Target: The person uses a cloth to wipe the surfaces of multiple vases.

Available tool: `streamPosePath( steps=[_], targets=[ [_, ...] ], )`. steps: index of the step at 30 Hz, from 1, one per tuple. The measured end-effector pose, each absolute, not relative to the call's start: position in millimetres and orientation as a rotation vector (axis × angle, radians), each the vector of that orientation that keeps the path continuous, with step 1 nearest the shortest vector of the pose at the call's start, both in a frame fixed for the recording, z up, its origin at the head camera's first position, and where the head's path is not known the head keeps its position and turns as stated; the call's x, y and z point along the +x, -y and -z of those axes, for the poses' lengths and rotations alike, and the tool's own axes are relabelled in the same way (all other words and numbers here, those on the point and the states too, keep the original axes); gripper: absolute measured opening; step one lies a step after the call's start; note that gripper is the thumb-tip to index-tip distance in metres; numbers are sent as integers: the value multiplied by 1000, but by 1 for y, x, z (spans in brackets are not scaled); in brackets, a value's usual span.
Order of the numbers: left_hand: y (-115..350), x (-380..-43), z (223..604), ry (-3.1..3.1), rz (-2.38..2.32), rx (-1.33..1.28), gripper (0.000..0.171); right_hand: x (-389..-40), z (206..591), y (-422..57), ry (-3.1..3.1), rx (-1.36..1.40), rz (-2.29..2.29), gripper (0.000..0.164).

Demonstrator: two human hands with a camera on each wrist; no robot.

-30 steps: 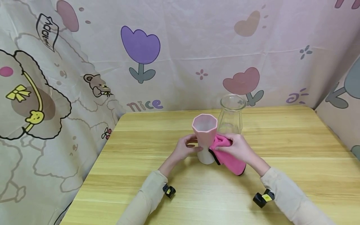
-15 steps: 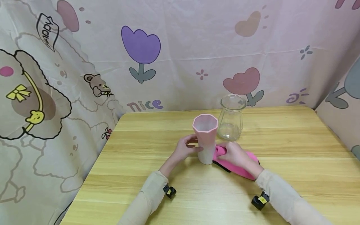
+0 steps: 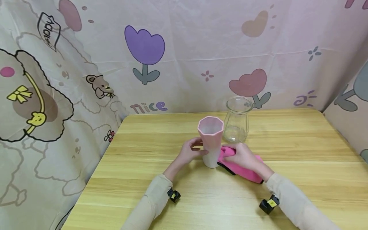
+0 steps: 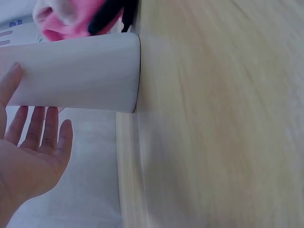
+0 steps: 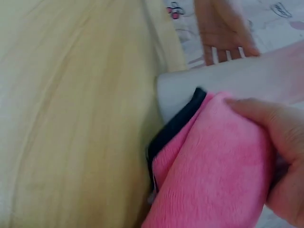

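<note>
We cup the upright vase [image 3: 211, 140] with the left hand [image 3: 188, 153], fingers and thumb loosely curved; the right hand [image 3: 244, 156] pinches the pink cloth [image 3: 242, 170] at its lower side. Beyond our right fingers stands the jar [image 3: 236, 129], then the far edge of the table [image 3: 304, 153], which stretches rightward.

Place: draped on three sides; home or studio, cannot tell
Cloth backdrop [image 3: 187, 38]: purple tulip [image 3: 144, 47], bear [image 3: 98, 85]
Counter [image 3: 149, 134]: wood-grain

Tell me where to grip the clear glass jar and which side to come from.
Glass jar: likely best at the neck, from the right. It stands upright, narrows just under its flared rim, and the pink vase stands before its left side.
</note>
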State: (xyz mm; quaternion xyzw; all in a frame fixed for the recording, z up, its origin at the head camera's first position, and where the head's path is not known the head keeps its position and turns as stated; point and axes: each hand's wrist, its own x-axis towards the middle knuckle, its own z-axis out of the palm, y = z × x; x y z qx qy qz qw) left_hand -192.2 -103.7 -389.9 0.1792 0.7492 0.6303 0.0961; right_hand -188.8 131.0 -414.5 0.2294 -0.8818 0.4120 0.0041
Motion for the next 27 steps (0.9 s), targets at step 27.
streamPosePath(
  steps=[27],
  targets=[
    [103, -193, 389, -2248, -1841, 510, 49, -172, 341, -130, 2072, 492, -1907, 51]
  ],
)
